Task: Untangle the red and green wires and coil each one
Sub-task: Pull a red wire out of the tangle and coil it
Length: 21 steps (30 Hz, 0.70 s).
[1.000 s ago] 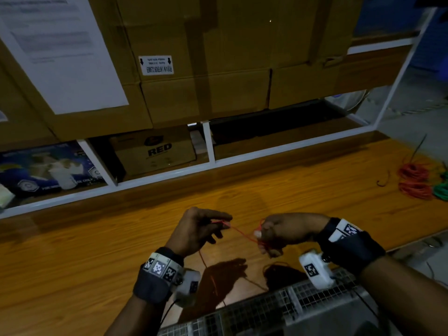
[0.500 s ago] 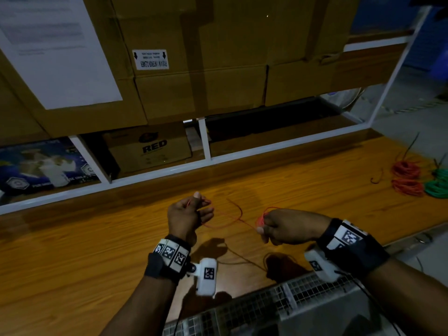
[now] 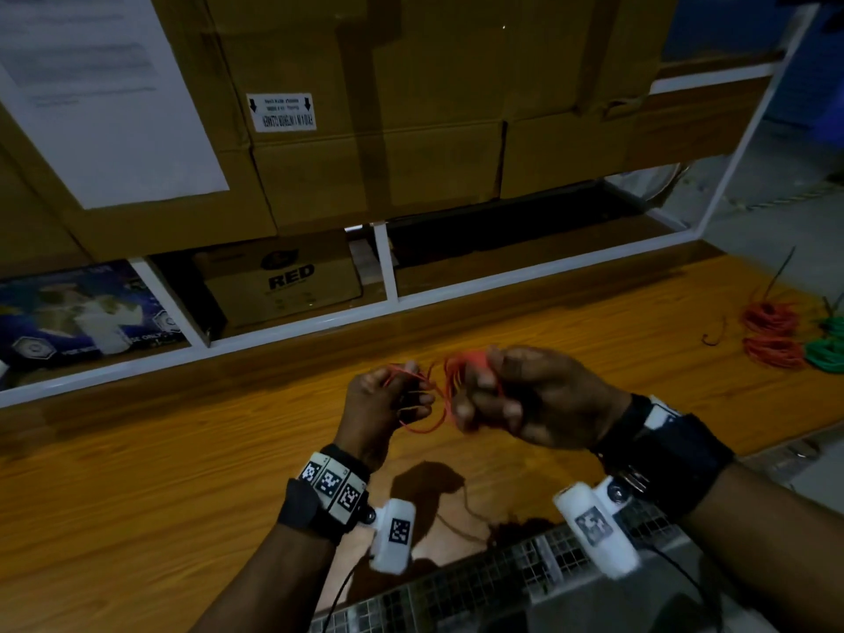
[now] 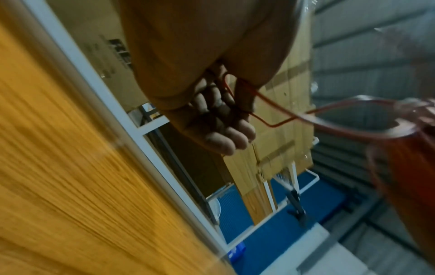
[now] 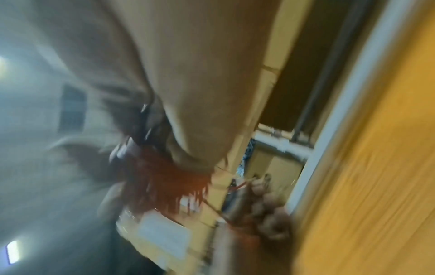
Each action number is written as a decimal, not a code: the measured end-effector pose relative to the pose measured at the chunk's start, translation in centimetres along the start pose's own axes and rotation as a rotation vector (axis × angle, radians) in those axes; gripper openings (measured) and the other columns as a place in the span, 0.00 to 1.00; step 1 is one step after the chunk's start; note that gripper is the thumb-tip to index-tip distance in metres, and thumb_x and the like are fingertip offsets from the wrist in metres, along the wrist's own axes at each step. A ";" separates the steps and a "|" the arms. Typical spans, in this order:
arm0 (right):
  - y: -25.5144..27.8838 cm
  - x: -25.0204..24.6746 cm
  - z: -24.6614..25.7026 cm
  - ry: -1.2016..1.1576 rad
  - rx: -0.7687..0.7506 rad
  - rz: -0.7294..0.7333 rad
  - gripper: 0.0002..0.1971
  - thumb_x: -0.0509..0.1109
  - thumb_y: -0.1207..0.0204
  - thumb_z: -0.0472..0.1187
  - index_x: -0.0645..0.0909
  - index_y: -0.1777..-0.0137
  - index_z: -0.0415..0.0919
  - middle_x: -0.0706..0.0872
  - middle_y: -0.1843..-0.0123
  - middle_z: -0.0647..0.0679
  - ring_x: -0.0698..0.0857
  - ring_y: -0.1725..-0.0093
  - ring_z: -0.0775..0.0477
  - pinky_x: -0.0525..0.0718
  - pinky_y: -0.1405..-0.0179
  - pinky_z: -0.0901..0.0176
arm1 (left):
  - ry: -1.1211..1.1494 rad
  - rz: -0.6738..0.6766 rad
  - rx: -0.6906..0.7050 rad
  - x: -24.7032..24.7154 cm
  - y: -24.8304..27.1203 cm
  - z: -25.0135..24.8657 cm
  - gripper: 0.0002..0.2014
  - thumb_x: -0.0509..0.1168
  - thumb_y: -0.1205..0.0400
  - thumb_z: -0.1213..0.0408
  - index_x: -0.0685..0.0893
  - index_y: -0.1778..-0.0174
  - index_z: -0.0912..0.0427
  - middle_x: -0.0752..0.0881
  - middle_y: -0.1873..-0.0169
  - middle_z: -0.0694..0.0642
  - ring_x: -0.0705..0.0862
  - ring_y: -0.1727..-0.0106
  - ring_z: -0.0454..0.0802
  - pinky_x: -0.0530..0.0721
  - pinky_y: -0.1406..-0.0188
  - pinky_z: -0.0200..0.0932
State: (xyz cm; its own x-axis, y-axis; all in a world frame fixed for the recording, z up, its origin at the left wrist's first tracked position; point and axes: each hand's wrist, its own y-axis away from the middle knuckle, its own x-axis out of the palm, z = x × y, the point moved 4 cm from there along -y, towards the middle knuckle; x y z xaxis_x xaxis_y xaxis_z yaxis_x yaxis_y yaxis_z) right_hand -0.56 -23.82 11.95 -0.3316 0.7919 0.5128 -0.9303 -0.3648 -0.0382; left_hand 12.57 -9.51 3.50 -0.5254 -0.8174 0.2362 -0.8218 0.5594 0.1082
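A thin red wire point(image 3: 434, 404) hangs in loops between my two hands, held above the wooden table point(image 3: 137, 495). My right hand point(image 3: 498, 395) grips a small bundle of red coils point(image 3: 461, 365) near its thumb; that bundle shows as a red blur point(image 5: 164, 178) in the right wrist view. My left hand point(image 3: 397, 395) has its fingers curled round the wire's free strand point(image 4: 266, 109), which runs off to the right toward the other hand. Neither hand holds green wire.
At the table's far right lie two red coils point(image 3: 772, 331) and a green coil point(image 3: 829, 347). Cardboard boxes point(image 3: 365, 130) on a white-framed shelf point(image 3: 383, 262) stand behind the table. A metal mesh grate point(image 3: 479, 582) runs along the near edge.
Both hands have risen and come closer together. The wire between them has gone from one stretched strand to short loops, and the red bundle in my right hand is now raised into view.
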 end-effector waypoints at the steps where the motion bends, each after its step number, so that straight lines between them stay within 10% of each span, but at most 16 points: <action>1: -0.3 -0.4 0.5 -0.077 -0.062 -0.081 0.17 0.64 0.15 0.54 0.82 0.54 0.41 0.79 0.67 0.45 0.87 0.47 0.42 0.82 0.46 0.59 | -0.029 0.025 0.021 0.5 0.3 0.0 0.14 0.69 0.15 0.59 0.88 0.50 0.71 0.90 0.60 0.63 0.87 0.64 0.56 0.87 0.65 0.47; 6: -1.1 -1.5 2.4 -0.356 -0.301 -0.359 0.20 0.54 0.08 0.53 0.80 0.53 0.42 0.82 0.63 0.49 0.87 0.44 0.46 0.67 0.22 0.54 | -0.178 0.059 0.150 1.3 1.3 -0.2 0.11 0.69 0.13 0.60 0.93 0.44 0.62 0.81 0.75 0.58 0.72 0.80 0.48 0.70 0.79 0.40; 11: -1.1 -2.2 4.0 -0.447 -0.515 -0.501 0.14 0.57 0.08 0.46 0.78 0.52 0.40 0.81 0.61 0.48 0.89 0.51 0.47 0.86 0.35 0.50 | -0.303 0.096 0.165 1.1 1.7 0.0 0.14 0.66 0.11 0.56 0.94 0.49 0.61 0.65 0.82 0.52 0.58 0.83 0.46 0.60 0.79 0.37; 21: -2.9 -2.5 3.5 -0.422 -0.577 -0.604 0.10 0.56 0.08 0.45 0.73 0.37 0.40 0.91 0.41 0.39 0.89 0.35 0.44 0.83 0.27 0.52 | -0.562 0.361 0.189 4.0 3.0 1.0 0.15 0.64 0.10 0.52 0.93 0.46 0.57 0.74 0.84 0.46 0.68 0.83 0.43 0.67 0.76 0.39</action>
State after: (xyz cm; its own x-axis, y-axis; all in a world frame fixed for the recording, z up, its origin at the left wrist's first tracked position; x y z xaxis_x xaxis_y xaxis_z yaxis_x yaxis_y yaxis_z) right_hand 3.52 -26.44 13.82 0.2127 0.4833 0.8492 -0.8977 0.4398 -0.0255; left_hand 7.79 -11.31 3.76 -0.7655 -0.5606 -0.3158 -0.5719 0.8177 -0.0655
